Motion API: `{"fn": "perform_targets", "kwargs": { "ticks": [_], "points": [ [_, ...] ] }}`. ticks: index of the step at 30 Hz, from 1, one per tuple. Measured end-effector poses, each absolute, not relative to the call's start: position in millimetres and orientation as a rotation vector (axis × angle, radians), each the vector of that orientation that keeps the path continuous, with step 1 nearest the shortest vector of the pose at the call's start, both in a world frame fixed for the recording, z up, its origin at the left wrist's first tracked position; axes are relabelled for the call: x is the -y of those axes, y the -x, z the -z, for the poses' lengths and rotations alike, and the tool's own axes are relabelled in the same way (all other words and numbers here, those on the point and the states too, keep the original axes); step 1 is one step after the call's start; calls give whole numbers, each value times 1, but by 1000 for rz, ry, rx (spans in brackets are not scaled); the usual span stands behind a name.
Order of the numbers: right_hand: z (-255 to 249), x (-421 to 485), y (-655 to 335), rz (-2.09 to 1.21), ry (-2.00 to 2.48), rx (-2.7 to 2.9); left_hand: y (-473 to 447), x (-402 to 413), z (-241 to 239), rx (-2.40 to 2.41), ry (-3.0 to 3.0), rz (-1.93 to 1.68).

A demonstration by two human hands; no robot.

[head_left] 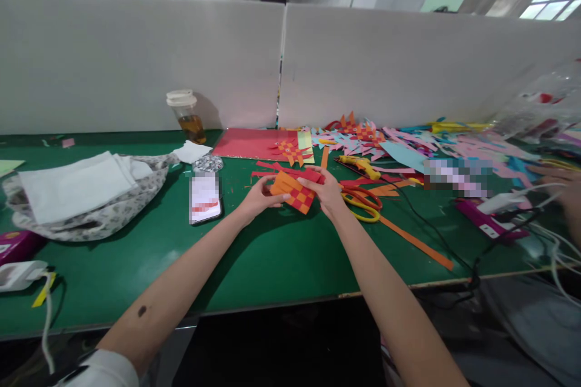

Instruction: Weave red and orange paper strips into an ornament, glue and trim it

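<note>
Both of my hands hold a woven paper mat (294, 193) of orange and red strips above the green table (272, 260). My left hand (258, 196) pinches its left edge, thumb on top. My right hand (324, 189) grips its right side, fingers closed over the red strips sticking out at the top. Loose red and orange strips (290, 170) lie just behind the mat.
Orange-and-yellow scissors (363, 204), a yellow glue gun (361, 165), a red sheet (254, 144) and many coloured woven pieces (363, 133) lie right and behind. A phone (204, 196), cloth bag (86, 193) and drink jar (187, 115) are left. Another person's hand (560, 184) is far right.
</note>
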State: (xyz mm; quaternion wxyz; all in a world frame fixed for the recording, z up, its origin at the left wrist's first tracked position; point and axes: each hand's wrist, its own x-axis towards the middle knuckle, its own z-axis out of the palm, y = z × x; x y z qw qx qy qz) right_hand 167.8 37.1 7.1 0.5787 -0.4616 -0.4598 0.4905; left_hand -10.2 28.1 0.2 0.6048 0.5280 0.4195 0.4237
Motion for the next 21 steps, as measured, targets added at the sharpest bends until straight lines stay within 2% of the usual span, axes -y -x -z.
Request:
{"fn": "perform_targets", "kwargs": {
  "ticks": [6,15,18,21],
  "points": [
    [-7,-37,-165,-1237,1091,1029,8,-29,3,-970,-1165,-1022],
    [-6,-35,-169,-1427,1116,1353,19,-43,8,-1024,-1217,-1299],
    [-9,-30,-165,-1507,1039,1451,18,-39,6,-971,-1330,-1271],
    [-11,-29,-164,-1436,1009,1427,15,-33,5,-936,-1469,-1201]
  ]
}}
